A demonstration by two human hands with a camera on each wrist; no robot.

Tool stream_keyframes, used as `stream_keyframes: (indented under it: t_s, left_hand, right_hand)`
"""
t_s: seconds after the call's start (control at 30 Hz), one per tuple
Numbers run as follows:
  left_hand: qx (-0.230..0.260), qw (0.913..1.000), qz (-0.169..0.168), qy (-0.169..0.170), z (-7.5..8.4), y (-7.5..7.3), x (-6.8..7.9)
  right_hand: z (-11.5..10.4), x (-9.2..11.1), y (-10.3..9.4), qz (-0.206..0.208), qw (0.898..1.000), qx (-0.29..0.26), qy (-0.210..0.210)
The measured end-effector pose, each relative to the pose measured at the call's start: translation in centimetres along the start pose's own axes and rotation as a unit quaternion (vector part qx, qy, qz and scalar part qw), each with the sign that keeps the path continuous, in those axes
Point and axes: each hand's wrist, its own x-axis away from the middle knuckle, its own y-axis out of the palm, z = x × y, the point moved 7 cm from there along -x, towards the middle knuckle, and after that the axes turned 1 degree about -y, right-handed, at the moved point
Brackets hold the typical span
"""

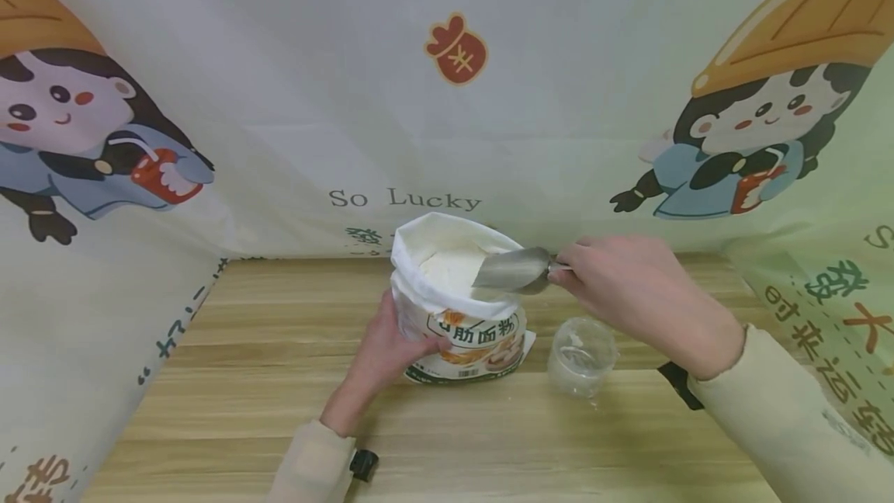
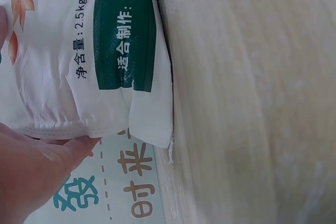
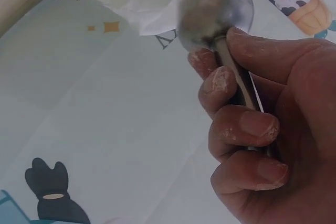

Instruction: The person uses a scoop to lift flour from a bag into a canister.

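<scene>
A white bag of flour (image 1: 489, 336) stands upright on the table, its top folded down and wide open, with pale flour (image 1: 445, 268) inside. My left hand (image 1: 394, 344) holds the bag's left side, thumb across the printed front; the left wrist view has its fingers at the bag's stitched edge. In my right hand (image 1: 632, 297) is a metal scoop (image 1: 513, 270), tilted with its tip down over the flour at the bag's right rim. The right wrist view shows the fingers curled around the scoop's handle (image 3: 236, 72), with white powder on the fingertips.
To the right of the bag, a clear plastic cup (image 1: 583, 359) stands on the wood-grain table (image 1: 230, 379). A printed cloth (image 1: 300, 99) rises behind the table and along both sides. Dark straps show at both sleeves.
</scene>
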Motion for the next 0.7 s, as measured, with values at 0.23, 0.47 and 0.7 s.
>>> stream_keyframes:
  t_s: [0.23,0.47,0.7]
  left_hand:
    - [-0.006,1.0,0.004,-0.001,0.0,0.0,0.1]
    - [-0.007,0.9999,0.004,-0.009,0.0,0.0,0.1]
    - [-0.002,1.0,0.004,-0.004,0.2,-0.1,0.2]
  right_hand:
    - [-0.5,-1.2,0.9,-0.089,0.996,0.006,0.024]
    - [-1.0,-2.1,1.6,-0.116,0.993,0.014,0.029]
    - [-1.3,-2.7,3.1,-0.121,0.992,0.012,0.025]
